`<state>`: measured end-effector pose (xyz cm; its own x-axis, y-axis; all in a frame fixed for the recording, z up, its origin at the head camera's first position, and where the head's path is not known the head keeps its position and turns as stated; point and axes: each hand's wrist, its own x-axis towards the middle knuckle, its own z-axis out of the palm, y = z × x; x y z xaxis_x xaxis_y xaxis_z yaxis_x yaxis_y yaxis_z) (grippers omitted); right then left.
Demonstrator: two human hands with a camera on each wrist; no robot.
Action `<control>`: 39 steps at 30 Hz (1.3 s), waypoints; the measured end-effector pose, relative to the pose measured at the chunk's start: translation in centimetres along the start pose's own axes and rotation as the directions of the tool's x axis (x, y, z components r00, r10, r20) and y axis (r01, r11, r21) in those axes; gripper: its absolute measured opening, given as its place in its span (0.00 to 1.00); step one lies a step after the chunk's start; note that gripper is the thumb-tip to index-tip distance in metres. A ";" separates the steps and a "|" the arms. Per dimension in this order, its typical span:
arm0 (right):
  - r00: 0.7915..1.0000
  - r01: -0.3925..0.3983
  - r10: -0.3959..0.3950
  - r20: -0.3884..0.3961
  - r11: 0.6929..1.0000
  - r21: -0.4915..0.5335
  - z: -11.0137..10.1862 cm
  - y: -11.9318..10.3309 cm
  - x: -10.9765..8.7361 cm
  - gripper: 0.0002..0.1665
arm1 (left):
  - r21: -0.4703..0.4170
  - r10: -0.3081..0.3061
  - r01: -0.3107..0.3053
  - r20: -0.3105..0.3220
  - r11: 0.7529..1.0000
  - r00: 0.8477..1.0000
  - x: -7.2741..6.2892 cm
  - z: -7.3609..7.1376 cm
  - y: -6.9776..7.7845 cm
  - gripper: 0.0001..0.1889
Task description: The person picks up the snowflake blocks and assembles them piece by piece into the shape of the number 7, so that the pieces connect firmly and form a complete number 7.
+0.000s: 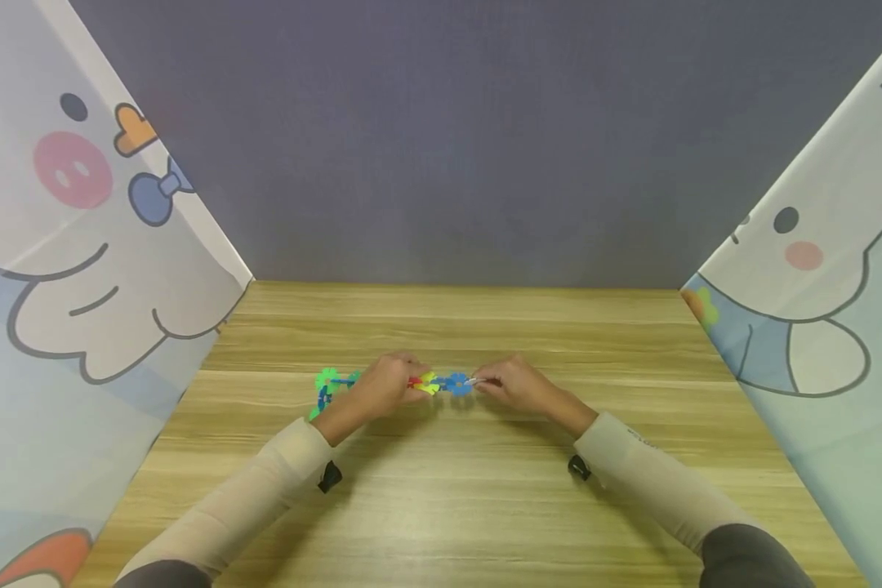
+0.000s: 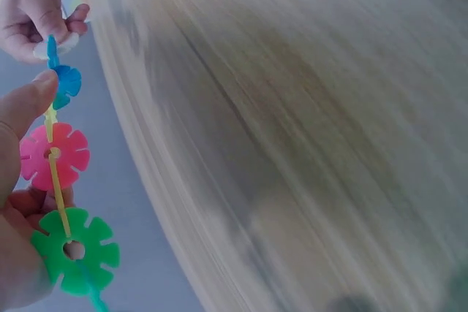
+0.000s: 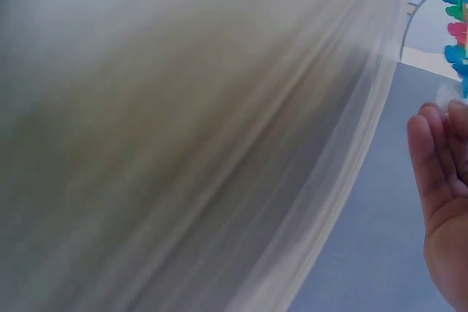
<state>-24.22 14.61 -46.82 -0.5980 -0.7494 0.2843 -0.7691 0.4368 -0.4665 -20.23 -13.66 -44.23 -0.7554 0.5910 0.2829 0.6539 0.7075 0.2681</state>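
A chain of interlocking plastic snowflake discs stretches between the two hands. My left hand (image 1: 385,384) grips the chain near its red and yellow disc (image 1: 429,383) part, hiding some of it. In the left wrist view, a pink-red disc (image 2: 72,155) and a green disc (image 2: 102,255) are linked beside the palm. A blue disc (image 1: 459,384) sits close to the right end. There my right hand (image 1: 518,385) pinches a white disc (image 2: 67,45), set against the blue one; whether the two are locked together I cannot tell. Left of the left hand, the chain bends toward the front with green discs (image 1: 327,379).
Both hands work above a wood-grain table (image 1: 441,506). A dark grey panel (image 1: 470,147) stands behind it, and cartoon-printed sheets (image 1: 191,278) flank both sides. Small black wrist cameras (image 1: 329,477) hang under the sleeves.
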 end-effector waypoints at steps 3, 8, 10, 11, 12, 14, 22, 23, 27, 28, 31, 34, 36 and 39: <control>1.000 0.020 -0.020 -0.015 1.000 0.005 0.0 -0.1 0.0 0.07 | -0.004 0.000 0.000 0.012 1.000 1.000 0.1 -0.1 -0.1 0.22; 0.999 -0.022 0.022 -0.029 1.000 0.009 0.1 -0.1 0.0 0.06 | -0.022 -0.023 0.024 0.023 0.999 0.999 0.3 -0.1 -0.2 0.22; 0.999 -0.039 0.039 -0.022 0.999 0.009 0.1 -0.1 0.1 0.06 | -0.017 -0.022 0.022 0.024 1.000 0.999 0.3 -0.2 -0.3 0.22; 0.999 -0.046 0.046 -0.016 0.999 0.007 0.1 -0.1 0.1 0.06 | -0.012 -0.021 0.021 0.025 1.000 0.999 0.3 -0.2 -0.3 0.23; 0.999 -0.052 0.053 -0.010 0.999 0.007 0.2 -0.1 0.2 0.07 | -0.009 -0.022 0.022 0.028 1.000 0.999 0.3 -0.3 -0.3 0.23; 0.997 -0.071 0.072 0.000 0.997 0.018 0.2 -0.1 0.2 0.07 | -0.001 -0.017 0.017 0.033 1.000 0.999 0.2 -0.4 -0.4 0.24; 0.994 -0.101 0.102 -0.036 0.994 0.047 0.1 -0.2 -0.2 0.07 | 0.032 0.011 -0.013 0.049 0.999 0.999 0.7 -0.7 -0.7 0.24; 0.994 -0.102 0.103 -0.046 0.994 0.044 0.1 -0.2 -0.3 0.06 | 0.039 0.011 -0.013 0.046 0.999 0.999 0.8 -0.7 -0.7 0.24; 0.989 -0.123 0.126 -0.076 0.991 0.045 0.1 -0.3 -0.5 0.06 | 0.063 0.019 -0.020 0.026 0.998 0.999 1.1 -0.7 -0.7 0.24; 0.988 -0.127 0.131 -0.083 0.991 0.045 0.0 -0.3 -0.6 0.06 | 0.070 0.020 -0.022 0.021 0.997 1.000 1.2 -0.7 -0.7 0.24; 0.984 -0.136 0.141 -0.110 0.990 0.048 0.0 -0.4 -0.9 0.05 | 0.077 0.011 -0.011 0.004 0.997 1.000 1.5 -0.8 -0.6 0.24; 0.981 -0.127 0.133 -0.140 0.991 0.052 0.0 -0.3 -1.2 0.04 | 0.066 -0.023 0.024 -0.014 0.998 1.000 1.6 -1.0 -0.5 0.25; 0.979 -0.127 0.134 -0.157 0.990 0.056 -0.1 -0.4 -1.5 0.04 | 0.080 -0.052 0.054 -0.029 0.995 0.998 1.6 -1.3 -0.5 0.26; 0.971 -0.152 0.163 -0.177 0.986 0.074 -0.3 -0.4 -2.0 0.04 | 0.085 -0.086 0.090 -0.058 0.992 0.995 1.6 -1.7 -0.8 0.24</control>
<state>-22.76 16.06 -46.95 -0.7456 -0.5681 0.3484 -0.6506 0.5074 -0.5651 -21.92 -13.94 -42.40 -0.8049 0.5047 0.3122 0.5770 0.7885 0.2130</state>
